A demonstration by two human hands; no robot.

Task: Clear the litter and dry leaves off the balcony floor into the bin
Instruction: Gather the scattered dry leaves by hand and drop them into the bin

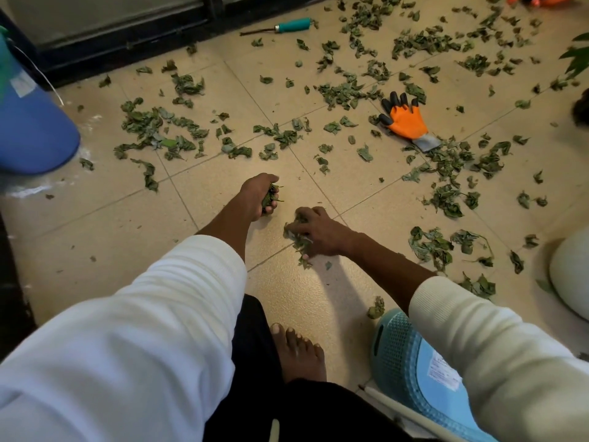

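Observation:
Dry green leaves (347,90) lie scattered over the beige tiled balcony floor (111,237), thickest at the back and right. My left hand (259,196) is curled round a bunch of leaves, held just above the floor. A little to its right, my right hand (318,232) presses down on a small heap of leaves (298,240), fingers curled into it. A blue bin (35,129) stands at the far left, partly out of frame.
An orange and black work glove (406,121) lies on the floor to the right. A teal-handled tool (287,27) lies near the dark door frame at the back. A light blue dustpan (420,374) sits by my bare foot (299,355). A white pot (570,269) stands at the right edge.

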